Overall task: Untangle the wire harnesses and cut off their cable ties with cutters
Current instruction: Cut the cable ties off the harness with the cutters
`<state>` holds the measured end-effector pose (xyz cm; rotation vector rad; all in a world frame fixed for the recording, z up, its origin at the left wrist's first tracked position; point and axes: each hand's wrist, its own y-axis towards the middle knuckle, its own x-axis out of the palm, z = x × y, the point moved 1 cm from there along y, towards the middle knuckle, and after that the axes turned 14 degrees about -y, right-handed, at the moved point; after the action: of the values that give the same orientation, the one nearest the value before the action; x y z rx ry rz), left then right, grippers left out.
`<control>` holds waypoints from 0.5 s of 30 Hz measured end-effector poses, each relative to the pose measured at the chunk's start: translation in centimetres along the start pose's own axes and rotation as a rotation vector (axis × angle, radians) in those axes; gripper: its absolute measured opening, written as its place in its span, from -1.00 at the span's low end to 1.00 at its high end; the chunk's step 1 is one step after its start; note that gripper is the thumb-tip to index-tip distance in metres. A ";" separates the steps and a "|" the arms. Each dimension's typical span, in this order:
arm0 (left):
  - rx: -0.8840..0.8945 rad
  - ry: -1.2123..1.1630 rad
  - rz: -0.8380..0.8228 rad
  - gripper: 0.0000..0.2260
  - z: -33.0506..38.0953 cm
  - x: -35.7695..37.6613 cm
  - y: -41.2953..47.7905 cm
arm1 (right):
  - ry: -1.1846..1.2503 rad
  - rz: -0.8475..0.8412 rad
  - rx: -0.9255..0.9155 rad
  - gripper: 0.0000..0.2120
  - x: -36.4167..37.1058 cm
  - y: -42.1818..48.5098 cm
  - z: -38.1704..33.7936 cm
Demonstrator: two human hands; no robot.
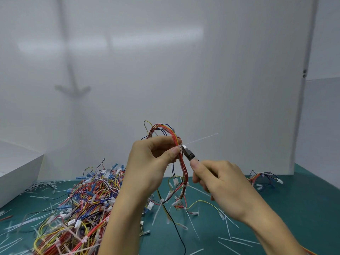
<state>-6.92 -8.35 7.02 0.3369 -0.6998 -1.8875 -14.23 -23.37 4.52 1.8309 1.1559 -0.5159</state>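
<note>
At the centre of the frame we see the left hand (152, 161) pinching the held harness (184, 170) between thumb and fingertips. This loop of red, yellow and blue wires is lifted above the green mat (298, 208). Its upper bend rises over the fingers, and its lower ends, with white connectors, hang down to the mat. The right hand (222, 183), centre right, is curled round the handles of the cutters (188, 153). The dark head of the cutters points up and left and meets the harness just beside the left thumb tip. There a white cable tie (202, 138) wraps the wires, its thin tail slanting toward the upper right. We cannot tell whether the blades have closed on it. The pile of harnesses (86, 201) fills the lower left — tangled and multicoloured. A smaller harness (263, 178) lies apart at the right edge of the mat. Loose white tie offcuts (237, 241) are scattered across the mat. A white box (20, 168) stands at the left edge and a white panel (184, 70) closes the background.
</note>
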 end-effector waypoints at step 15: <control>-0.041 0.111 0.047 -0.75 0.0 0.0 -0.1 | -0.194 0.092 -0.040 -0.40 0.0 -0.2 0.6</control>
<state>-6.97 -8.28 7.01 0.3927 -0.5893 -1.8215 -14.31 -23.86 4.11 1.7485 0.9407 -0.5989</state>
